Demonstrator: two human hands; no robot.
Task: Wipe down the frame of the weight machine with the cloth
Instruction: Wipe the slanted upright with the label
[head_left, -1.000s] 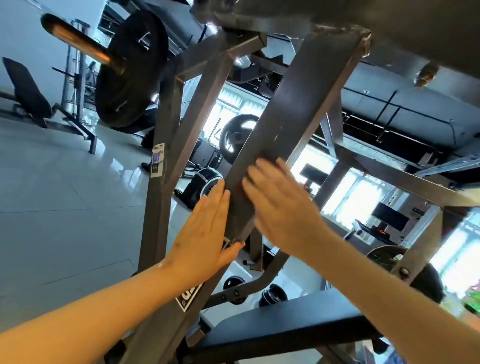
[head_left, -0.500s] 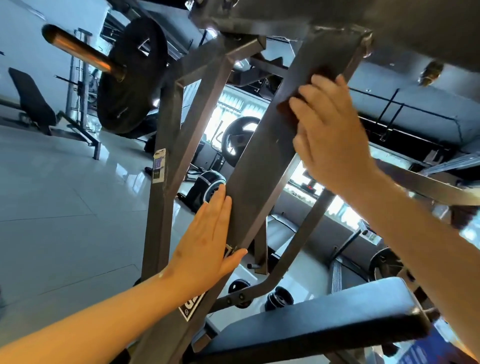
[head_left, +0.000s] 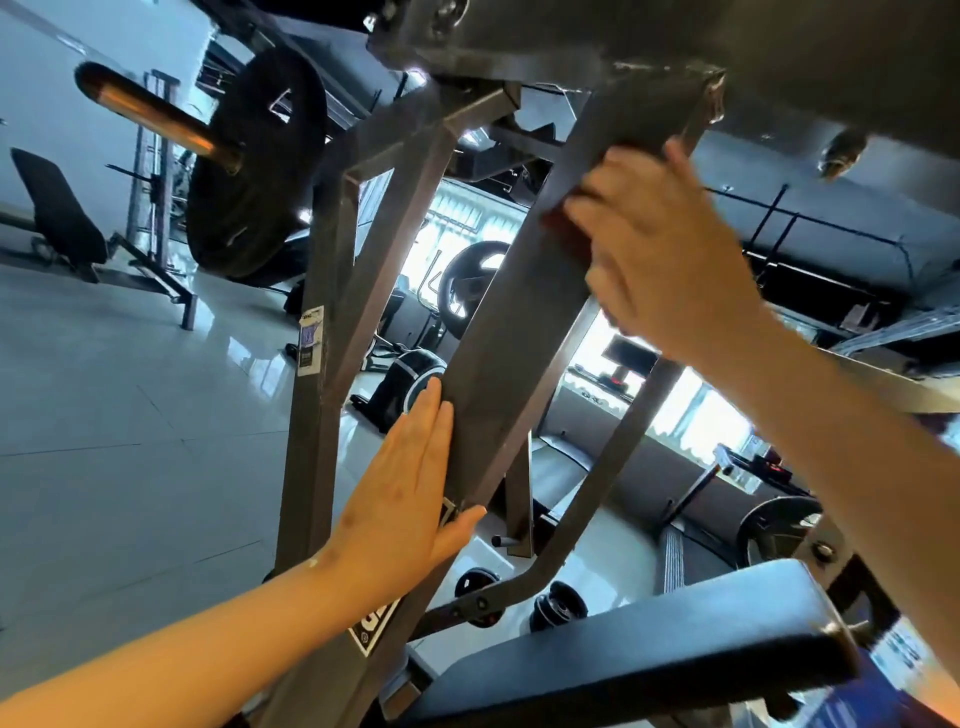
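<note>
Left hand (head_left: 400, 499) lies flat, fingers straight, on the lower part of the frame beam (head_left: 498, 374). Higher up, the blurred right hand (head_left: 670, 260) presses that beam, with a dark edge of cloth (head_left: 555, 217) at its fingertips. Gripped or just pressed, I can't tell.

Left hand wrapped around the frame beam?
No, the left hand rests flat, fingers straight, against the slanted frame beam.
</note>
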